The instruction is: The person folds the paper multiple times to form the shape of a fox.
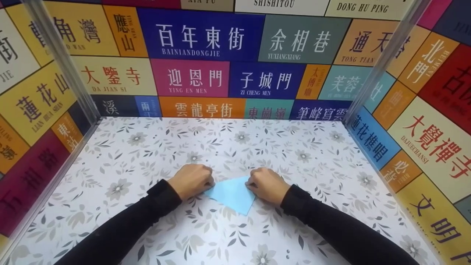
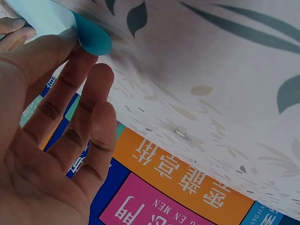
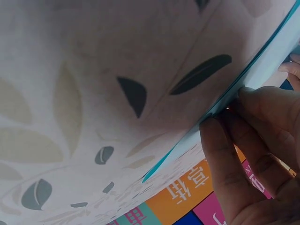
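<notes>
A light blue sheet of paper (image 1: 232, 194), folded into an angular shape, lies between both hands on the flower-patterned surface. My left hand (image 1: 193, 180) pinches its left end between thumb and forefinger. There, in the left wrist view, the paper (image 2: 93, 38) bends over in a rounded curl, and the other fingers of the left hand (image 2: 56, 126) are loosely bent. At the paper's right edge my right hand (image 1: 268, 184) grips it. The right wrist view has the right hand's (image 3: 253, 145) thumb and fingertips on the edge of the paper (image 3: 255, 70), seen almost side-on.
The tabletop (image 1: 235, 147) wears a white cover with grey flowers and leaves. Upright panels of coloured sign blocks with Chinese lettering stand at the back (image 1: 202, 36), left (image 1: 33, 103) and right (image 1: 423, 136). Clear strips (image 1: 386, 55) run along the corners.
</notes>
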### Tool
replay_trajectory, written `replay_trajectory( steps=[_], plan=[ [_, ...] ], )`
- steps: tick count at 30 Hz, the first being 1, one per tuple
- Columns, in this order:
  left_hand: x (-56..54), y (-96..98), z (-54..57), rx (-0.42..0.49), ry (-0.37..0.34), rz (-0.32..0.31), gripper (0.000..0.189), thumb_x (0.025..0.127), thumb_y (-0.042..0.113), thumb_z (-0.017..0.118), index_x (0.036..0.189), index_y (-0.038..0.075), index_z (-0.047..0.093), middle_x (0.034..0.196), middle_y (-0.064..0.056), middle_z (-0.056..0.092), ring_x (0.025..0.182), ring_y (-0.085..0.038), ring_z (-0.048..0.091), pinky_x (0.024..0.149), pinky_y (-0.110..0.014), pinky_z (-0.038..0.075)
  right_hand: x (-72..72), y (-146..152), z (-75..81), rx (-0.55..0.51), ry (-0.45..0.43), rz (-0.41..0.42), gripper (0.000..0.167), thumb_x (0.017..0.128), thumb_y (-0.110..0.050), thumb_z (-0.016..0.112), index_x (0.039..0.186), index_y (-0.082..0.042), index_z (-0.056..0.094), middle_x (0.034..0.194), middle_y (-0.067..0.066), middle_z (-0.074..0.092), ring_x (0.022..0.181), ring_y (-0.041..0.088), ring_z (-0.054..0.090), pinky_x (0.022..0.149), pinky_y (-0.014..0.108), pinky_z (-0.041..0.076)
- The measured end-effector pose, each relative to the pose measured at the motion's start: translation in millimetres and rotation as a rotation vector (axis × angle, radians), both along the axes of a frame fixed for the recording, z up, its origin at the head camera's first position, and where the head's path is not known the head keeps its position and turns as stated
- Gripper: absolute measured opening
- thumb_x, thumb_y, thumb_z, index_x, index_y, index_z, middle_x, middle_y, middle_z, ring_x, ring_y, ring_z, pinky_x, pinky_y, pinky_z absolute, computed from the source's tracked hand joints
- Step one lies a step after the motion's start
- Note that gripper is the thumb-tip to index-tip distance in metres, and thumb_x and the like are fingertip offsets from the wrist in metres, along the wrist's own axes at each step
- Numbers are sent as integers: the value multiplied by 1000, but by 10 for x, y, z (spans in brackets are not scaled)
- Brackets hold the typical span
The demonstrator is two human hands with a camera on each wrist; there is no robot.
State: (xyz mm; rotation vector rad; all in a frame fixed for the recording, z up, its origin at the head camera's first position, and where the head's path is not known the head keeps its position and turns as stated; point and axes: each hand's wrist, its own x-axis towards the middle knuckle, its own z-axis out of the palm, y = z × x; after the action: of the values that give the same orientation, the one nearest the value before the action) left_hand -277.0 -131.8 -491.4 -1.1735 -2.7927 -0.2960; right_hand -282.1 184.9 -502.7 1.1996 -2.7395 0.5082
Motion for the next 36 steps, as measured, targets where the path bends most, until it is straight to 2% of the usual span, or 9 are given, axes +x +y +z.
replay_trajectory(
  steps=[5, 10, 21, 28, 36],
  plan=[
    [15, -32, 15, 9, -18, 10, 6, 100, 12, 89, 102, 14, 93, 94, -5, 82, 80, -23, 76, 77, -39, 68, -2, -1, 0, 16, 14, 0, 10, 99, -1, 85, 98, -7, 93, 75, 3, 65, 68, 8, 47, 64, 29, 51],
    [10, -44, 25, 4, -22, 10, 6, 100, 13, 89, 105, 14, 93, 95, -4, 83, 82, -23, 77, 79, -39, 68, 5, 13, -1, 4, 23, -9, 11, 98, 0, 85, 103, -5, 93, 76, 4, 68, 69, 11, 51, 65, 33, 55],
    [48, -107, 7, 20, -2, 43, 5, 100, 16, 91, 104, 13, 92, 95, -4, 85, 85, -24, 81, 83, -41, 71, -15, 11, -36, 1, 17, -18, 12, 99, -2, 84, 106, -6, 93, 77, 3, 68, 71, 9, 50, 66, 31, 55],
    [50, -143, 2, 30, 21, 23, 3, 99, 14, 91, 101, 14, 93, 92, -4, 84, 81, -25, 78, 79, -41, 69, -11, 4, -38, -6, 39, 3, 12, 99, -1, 84, 105, -6, 93, 77, 4, 68, 70, 9, 48, 66, 31, 54],
    [78, -226, 6, 22, -10, 23, 4, 99, 10, 88, 99, 12, 92, 90, -4, 81, 76, -21, 74, 75, -37, 68, 4, -4, -37, -14, 25, -9, 13, 99, 0, 84, 105, -6, 93, 78, 6, 71, 71, 15, 57, 70, 37, 61]
  ],
)
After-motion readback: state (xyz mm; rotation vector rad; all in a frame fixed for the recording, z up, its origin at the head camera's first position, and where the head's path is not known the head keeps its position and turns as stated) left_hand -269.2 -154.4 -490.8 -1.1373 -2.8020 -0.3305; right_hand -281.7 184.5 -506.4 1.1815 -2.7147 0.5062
